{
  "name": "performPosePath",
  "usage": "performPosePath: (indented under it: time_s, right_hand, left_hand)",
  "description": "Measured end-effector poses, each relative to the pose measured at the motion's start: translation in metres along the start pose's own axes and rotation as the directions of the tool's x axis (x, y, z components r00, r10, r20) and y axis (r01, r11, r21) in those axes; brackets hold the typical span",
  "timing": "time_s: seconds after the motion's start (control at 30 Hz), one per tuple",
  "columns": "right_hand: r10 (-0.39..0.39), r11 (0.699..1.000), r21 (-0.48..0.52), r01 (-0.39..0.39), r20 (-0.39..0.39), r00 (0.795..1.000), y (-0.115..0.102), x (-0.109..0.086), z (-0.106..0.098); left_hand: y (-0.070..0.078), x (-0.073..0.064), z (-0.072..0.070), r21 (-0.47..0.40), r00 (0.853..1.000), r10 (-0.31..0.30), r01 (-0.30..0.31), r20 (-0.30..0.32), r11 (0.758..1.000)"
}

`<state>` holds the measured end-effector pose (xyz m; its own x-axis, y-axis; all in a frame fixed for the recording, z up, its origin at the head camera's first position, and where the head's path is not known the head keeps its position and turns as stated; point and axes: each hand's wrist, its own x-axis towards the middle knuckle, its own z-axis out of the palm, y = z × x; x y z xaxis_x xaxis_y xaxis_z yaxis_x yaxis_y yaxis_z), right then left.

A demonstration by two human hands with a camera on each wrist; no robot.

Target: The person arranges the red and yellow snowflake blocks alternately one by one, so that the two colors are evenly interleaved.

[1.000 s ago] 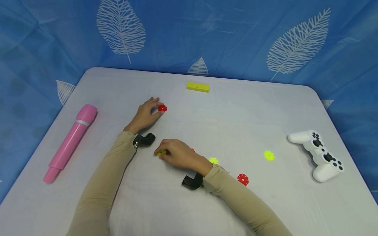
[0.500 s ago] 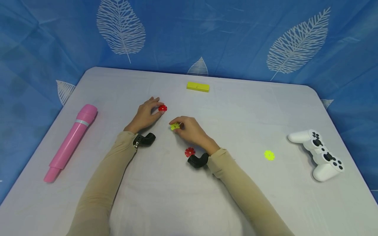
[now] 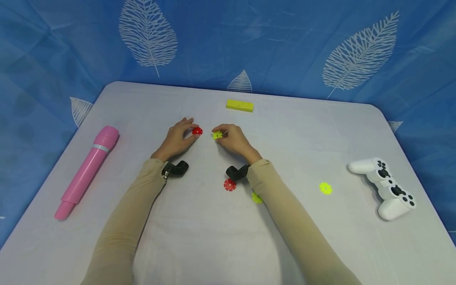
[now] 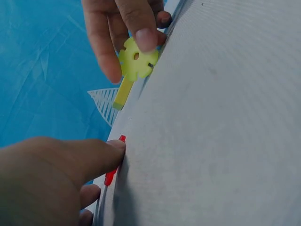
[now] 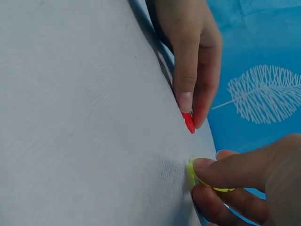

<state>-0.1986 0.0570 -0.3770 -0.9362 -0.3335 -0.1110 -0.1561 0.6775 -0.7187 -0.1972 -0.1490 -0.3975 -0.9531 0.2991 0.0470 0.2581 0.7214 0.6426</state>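
Note:
My left hand (image 3: 178, 138) pinches a red notched disc (image 3: 197, 131) between thumb and fingers at the table surface. The same red disc (image 5: 188, 123) shows nearly edge-on in the right wrist view. Just to its right, my right hand (image 3: 233, 139) pinches a yellow-green notched disc (image 3: 217, 135), with a small gap between the two discs. In the left wrist view the yellow-green disc (image 4: 136, 59) faces the camera, a hole at its centre. From the right wrist, yellow-green edges (image 5: 192, 172) show on both sides of the thumb; whether they belong to one piece, I cannot tell.
A red disc (image 3: 229, 185) and a partly covered yellow disc (image 3: 256, 198) lie by the right sleeve. Another yellow disc (image 3: 325, 188) is farther right. Around them are a yellow block (image 3: 240, 105), a pink microphone-shaped object (image 3: 87, 172) and a white game controller (image 3: 382, 188).
My right hand has carried the yellow-green disc away from me and to the right, up beside the red one. My left hand has stayed in place. The right sleeve now covers another red disc.

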Motion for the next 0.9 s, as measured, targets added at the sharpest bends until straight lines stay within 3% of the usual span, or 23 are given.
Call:
performPosePath:
  time_s: [0.33,0.6,0.9]
  right_hand:
    - [-0.024,0.999,-0.021,0.024,-0.017,1.000,-0.010,0.020,0.008]
    - [0.006,0.997,-0.082,-0.006,-0.009,1.000,-0.018,0.031,0.013]
    - [0.009,0.971,-0.238,-0.012,-0.015,1.000,-0.018,0.031,0.017]
  left_hand:
    - [-0.002,0.001,0.000,0.011,1.000,0.011,-0.011,-0.011,1.000]
    - [-0.002,0.001,0.002,0.006,1.000,0.008,-0.008,-0.015,1.000]
    - [0.000,0.000,0.000,0.011,1.000,0.014,-0.014,-0.011,1.000]
